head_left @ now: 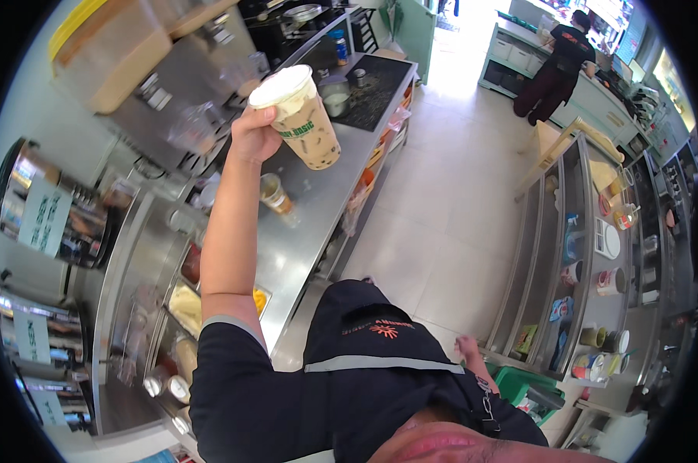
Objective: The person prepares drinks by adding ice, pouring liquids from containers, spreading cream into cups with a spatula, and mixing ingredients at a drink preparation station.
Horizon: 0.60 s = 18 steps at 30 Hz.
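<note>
High over the steel counter (275, 239) on the left, my left hand (256, 133) is closed around the upper part of a large clear cup of milk tea (306, 127). The drink is beige with darker streaks, has dark pearls at the bottom and a thick white layer on top; the cup leans in my grip. Below it on the counter stands a smaller clear cup (274, 193) with some amber stuff in it. My right hand (468, 349) hangs low by my side, small in view, with its fingers loosely apart and nothing visible in it.
Dispensers (52, 204) and topping trays (187, 309) line the left. Shelving (588, 255) with jars and a white scale (607, 239) runs along the right, near a green bin (518, 386). Another person (561, 65) stands at the far right counter, beyond a wooden chair (553, 154).
</note>
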### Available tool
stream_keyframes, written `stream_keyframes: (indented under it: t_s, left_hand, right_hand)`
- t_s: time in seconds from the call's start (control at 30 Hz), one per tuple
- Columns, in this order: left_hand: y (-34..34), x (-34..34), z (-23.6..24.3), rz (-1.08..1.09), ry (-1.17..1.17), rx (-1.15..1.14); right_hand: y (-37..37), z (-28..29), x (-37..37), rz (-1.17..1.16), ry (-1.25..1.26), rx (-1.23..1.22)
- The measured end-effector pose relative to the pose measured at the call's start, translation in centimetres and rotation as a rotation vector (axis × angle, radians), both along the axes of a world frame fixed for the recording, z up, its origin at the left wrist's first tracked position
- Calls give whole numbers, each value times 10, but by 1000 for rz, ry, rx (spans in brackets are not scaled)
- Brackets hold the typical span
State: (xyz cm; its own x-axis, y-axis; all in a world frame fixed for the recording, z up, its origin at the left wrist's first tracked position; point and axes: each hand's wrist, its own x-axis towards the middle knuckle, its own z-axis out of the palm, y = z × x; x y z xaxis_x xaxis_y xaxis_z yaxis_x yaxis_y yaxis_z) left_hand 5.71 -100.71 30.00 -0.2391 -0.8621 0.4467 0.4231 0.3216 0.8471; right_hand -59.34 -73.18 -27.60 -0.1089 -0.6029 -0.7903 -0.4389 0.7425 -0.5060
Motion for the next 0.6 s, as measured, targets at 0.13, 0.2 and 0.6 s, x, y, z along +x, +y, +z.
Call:
stream_keyframes:
  t_s: [0.13, 0.2, 0.6]
  left_hand:
    - [-100, -30, -27, 273, -1, 27]
    - [-152, -36, -51, 446, -58, -25]
    - [-480, -60, -258, 1004, -289, 38]
  right_hand:
    - [15, 7, -51, 926, 433, -76]
    - [-8, 34, -65, 567, 395, 79]
    - [-275, 84, 10, -501, 113, -170]
